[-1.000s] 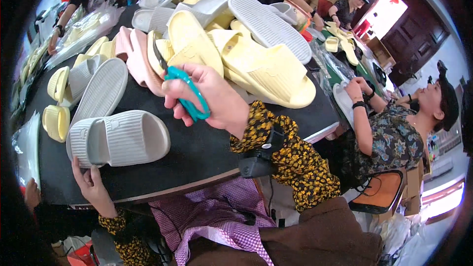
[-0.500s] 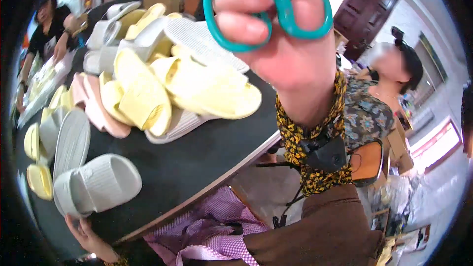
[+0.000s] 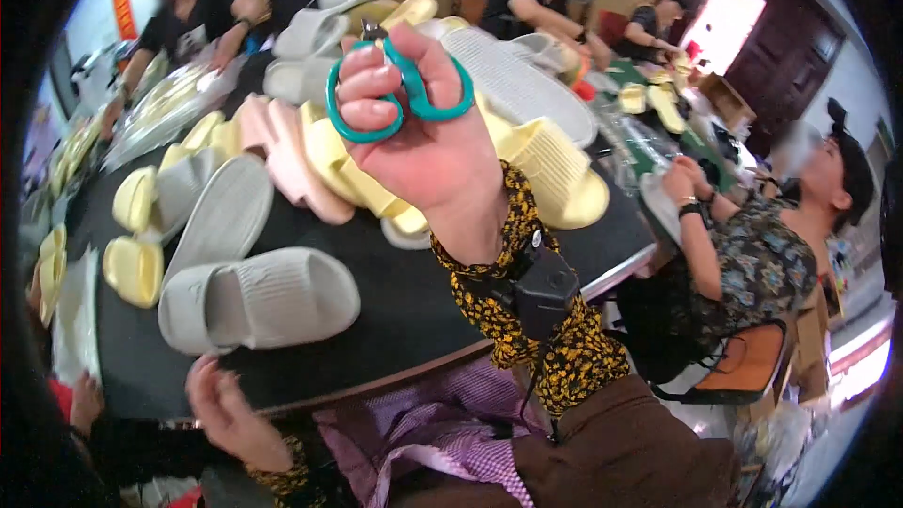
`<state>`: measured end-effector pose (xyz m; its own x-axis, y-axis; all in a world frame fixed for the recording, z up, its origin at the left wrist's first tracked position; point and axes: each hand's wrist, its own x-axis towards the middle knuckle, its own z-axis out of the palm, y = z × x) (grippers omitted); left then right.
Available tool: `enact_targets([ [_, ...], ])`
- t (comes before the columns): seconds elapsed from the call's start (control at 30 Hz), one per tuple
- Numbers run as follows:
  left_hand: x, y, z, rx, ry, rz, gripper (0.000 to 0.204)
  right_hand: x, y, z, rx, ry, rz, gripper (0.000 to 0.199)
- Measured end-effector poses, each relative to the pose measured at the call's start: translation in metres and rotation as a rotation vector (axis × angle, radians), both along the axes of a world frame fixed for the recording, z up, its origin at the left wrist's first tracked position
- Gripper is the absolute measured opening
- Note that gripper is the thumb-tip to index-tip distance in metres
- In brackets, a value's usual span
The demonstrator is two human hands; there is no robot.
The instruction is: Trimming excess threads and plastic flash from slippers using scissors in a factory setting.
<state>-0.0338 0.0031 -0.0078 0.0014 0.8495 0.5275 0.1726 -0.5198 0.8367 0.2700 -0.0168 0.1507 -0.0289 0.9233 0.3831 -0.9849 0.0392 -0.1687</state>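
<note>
Raised over the table, my right hand (image 3: 414, 132) is closed round a pair of scissors (image 3: 428, 94) with teal loop handles, and their dark metal part points away from me. My left hand (image 3: 235, 419) is at the table's near edge, fingers loosely bent and holding nothing. Just beyond its fingertips lies a grey slide slipper (image 3: 292, 301) on its side. A second grey slipper (image 3: 226, 212) rests against it, sole showing. Behind my right hand is a pile with a pink slipper (image 3: 292, 165), a yellow slipper (image 3: 555, 169) and a large grey slipper (image 3: 517, 85); my hand hides part of it.
The black table (image 3: 414, 292) carries several more slippers. Small yellow slippers (image 3: 134, 271) lie at the left. A person (image 3: 193, 14) across the table handles clear plastic bags (image 3: 169, 113). Another person (image 3: 752, 254) sits close on the right, and others work at the back.
The view has swung so more of the room shows. My right hand with the scissors has come lower and away from the camera. My left hand has drawn back from the grey slipper.
</note>
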Motion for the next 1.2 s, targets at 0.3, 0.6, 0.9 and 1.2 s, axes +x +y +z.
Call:
enact_targets([
  [0.3,0.111,-0.063,0.015,-0.649,-0.156,-0.901,0.063,-0.036,0.064,-0.107,-0.258,0.213,0.13,0.019],
  [0.6,0.134,-0.066,-0.004,-1.003,-0.552,-0.901,0.048,-0.058,0.045,-0.111,-0.353,-0.168,-0.089,0.021],
  [0.9,0.131,-0.065,-0.019,-1.014,-0.597,-0.838,0.033,-0.065,0.046,-0.115,-0.368,-0.446,-0.347,0.02],
  [1.2,0.131,-0.069,-0.023,-0.96,-0.608,-0.847,0.029,-0.068,0.046,-0.116,-0.337,-0.659,-0.568,0.04],
])
